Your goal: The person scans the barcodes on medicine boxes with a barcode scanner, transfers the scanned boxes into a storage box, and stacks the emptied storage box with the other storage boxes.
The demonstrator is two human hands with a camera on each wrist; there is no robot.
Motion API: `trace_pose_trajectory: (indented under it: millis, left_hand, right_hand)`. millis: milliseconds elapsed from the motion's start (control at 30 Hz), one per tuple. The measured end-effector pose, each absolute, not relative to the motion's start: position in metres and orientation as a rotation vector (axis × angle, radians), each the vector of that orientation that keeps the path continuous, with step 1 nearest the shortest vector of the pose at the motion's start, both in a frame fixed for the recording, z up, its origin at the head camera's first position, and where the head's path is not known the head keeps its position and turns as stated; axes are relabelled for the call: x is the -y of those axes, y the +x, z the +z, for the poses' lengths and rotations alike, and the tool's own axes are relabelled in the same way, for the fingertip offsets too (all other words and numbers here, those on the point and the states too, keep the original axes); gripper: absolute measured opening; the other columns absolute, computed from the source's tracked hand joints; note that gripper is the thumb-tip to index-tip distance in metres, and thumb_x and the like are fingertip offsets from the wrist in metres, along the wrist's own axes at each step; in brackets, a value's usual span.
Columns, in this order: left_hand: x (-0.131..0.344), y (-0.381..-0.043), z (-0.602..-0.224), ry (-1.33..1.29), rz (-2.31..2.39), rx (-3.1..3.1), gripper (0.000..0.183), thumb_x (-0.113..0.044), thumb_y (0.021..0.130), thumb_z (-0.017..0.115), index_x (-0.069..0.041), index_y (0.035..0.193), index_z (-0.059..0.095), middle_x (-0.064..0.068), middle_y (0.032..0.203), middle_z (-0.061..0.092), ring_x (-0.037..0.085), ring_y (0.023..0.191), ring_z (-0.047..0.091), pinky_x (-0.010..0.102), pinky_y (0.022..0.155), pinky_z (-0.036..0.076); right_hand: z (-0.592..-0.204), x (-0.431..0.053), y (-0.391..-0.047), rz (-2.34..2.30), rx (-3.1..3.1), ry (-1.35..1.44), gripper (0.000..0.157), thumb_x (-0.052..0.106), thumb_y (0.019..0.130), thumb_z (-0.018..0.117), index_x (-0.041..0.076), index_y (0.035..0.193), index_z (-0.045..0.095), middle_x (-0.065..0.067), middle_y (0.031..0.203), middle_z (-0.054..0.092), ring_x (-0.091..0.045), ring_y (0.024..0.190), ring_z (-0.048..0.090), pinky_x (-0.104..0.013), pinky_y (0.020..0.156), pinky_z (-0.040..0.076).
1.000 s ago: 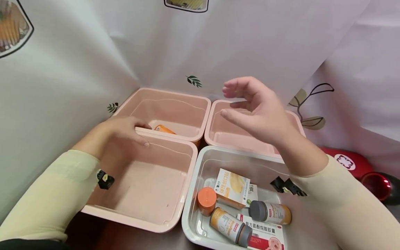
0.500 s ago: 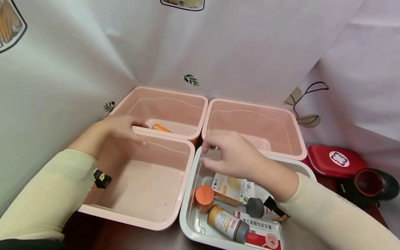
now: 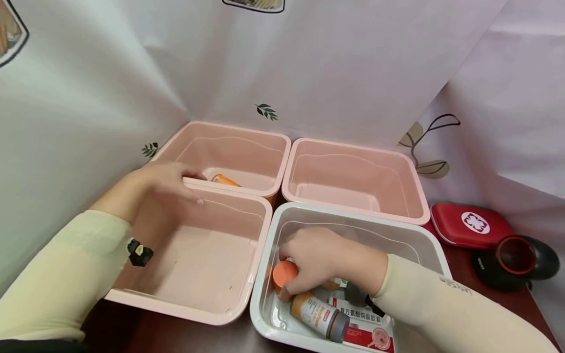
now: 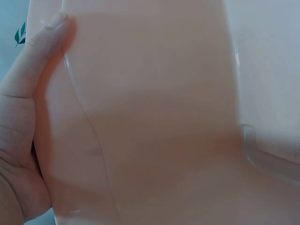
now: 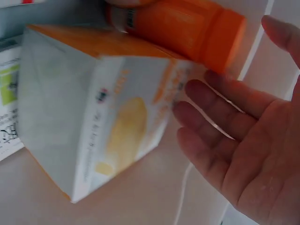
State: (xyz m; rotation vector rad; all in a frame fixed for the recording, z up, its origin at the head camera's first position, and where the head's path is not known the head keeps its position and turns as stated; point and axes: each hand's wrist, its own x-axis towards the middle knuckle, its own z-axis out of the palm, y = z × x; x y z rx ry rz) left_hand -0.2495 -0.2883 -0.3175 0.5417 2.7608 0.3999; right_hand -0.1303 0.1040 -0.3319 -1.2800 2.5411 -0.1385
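My left hand grips the far rim of the front-left pink bin, thumb inside it and fingers over the edge. In the white bin, my right hand reaches down around an orange-capped bottle. The right wrist view shows its thumb apart from the fingers, with fingertips near the orange cap and beside a white-and-orange adhesive bandage box. Closer to me lie a grey-capped bottle and a red-and-white medicine box. A second grey-capped bottle is partly hidden by my right wrist.
An orange container lies inside the back-left pink bin. Beside that stands a back-right pink bin. On the right are a red zip case and a dark cup-like object. A white printed sheet hangs behind.
My right hand has come down from above the back-right bin into the white bin, beside the orange-capped bottle. My left hand has stayed on the rim.
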Motion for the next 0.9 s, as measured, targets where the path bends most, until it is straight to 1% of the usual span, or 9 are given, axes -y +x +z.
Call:
trace_pose_trajectory:
  millis: [67,233,367,567,667,767,900]
  left_hand:
    - [0.29,-0.248,-0.317,0.535,0.388,-2.763,0.082,-0.058,0.078,0.09,-0.01,0.141,0.069,0.012,0.134,0.069,0.032,0.121,0.063,0.06,0.103,0.046]
    - [0.292,-0.247,-0.317,0.545,0.375,-2.758,0.081,-0.059,0.078,0.089,-0.01,0.14,0.069,0.011,0.133,0.07,0.031,0.119,0.063,0.06,0.102,0.047]
    - [0.291,-0.247,-0.316,0.551,0.385,-2.758,0.081,-0.059,0.078,0.09,-0.01,0.139,0.07,0.01,0.132,0.07,0.03,0.117,0.064,0.059,0.101,0.047]
    - [0.29,-0.247,-0.314,0.543,0.398,-2.766,0.083,-0.057,0.077,0.091,-0.008,0.14,0.069,0.013,0.133,0.07,0.031,0.118,0.064,0.06,0.101,0.048]
    - [0.289,-0.247,-0.314,0.544,0.406,-2.764,0.082,-0.057,0.078,0.091,-0.007,0.14,0.069,0.014,0.134,0.069,0.031,0.119,0.064,0.06,0.102,0.048]
    - [0.289,-0.247,-0.315,0.551,0.421,-2.757,0.081,-0.055,0.078,0.091,-0.007,0.14,0.069,0.014,0.135,0.069,0.031,0.12,0.064,0.059,0.102,0.048]
    - [0.288,-0.246,-0.316,0.556,0.442,-2.751,0.08,-0.054,0.079,0.091,-0.006,0.139,0.069,0.014,0.134,0.069,0.03,0.119,0.064,0.058,0.102,0.048]
  right_hand:
    - [-0.337,-0.101,-0.128,-0.095,-2.531,-1.318,0.037,0.062,0.076,0.084,0.031,0.082,0.065,0.018,0.077,0.059,-0.01,0.076,0.054,-0.032,0.061,0.047]
    - [-0.348,-0.097,-0.126,-0.042,-2.534,-1.404,0.041,0.063,0.078,0.085,0.031,0.095,0.067,0.018,0.086,0.061,-0.011,0.086,0.052,-0.03,0.071,0.046]
    - [-0.351,-0.1,-0.13,-0.089,-2.492,-1.425,0.04,0.063,0.078,0.085,0.032,0.096,0.068,0.019,0.086,0.062,-0.01,0.087,0.051,-0.028,0.071,0.046]
    - [-0.35,-0.104,-0.137,-0.169,-2.437,-1.431,0.035,0.057,0.077,0.088,0.034,0.094,0.068,0.022,0.08,0.058,-0.009,0.086,0.049,-0.025,0.07,0.043]
    - [-0.352,-0.104,-0.137,-0.157,-2.443,-1.451,0.037,0.056,0.077,0.088,0.033,0.096,0.067,0.022,0.08,0.058,-0.008,0.083,0.048,-0.026,0.073,0.042]
    - [-0.354,-0.103,-0.136,-0.135,-2.459,-1.467,0.041,0.058,0.077,0.087,0.032,0.1,0.066,0.022,0.083,0.062,-0.009,0.082,0.047,-0.027,0.076,0.041]
    - [-0.358,-0.104,-0.134,-0.077,-2.495,-1.459,0.048,0.065,0.074,0.087,0.03,0.101,0.068,0.021,0.086,0.066,-0.009,0.083,0.046,-0.028,0.074,0.041]
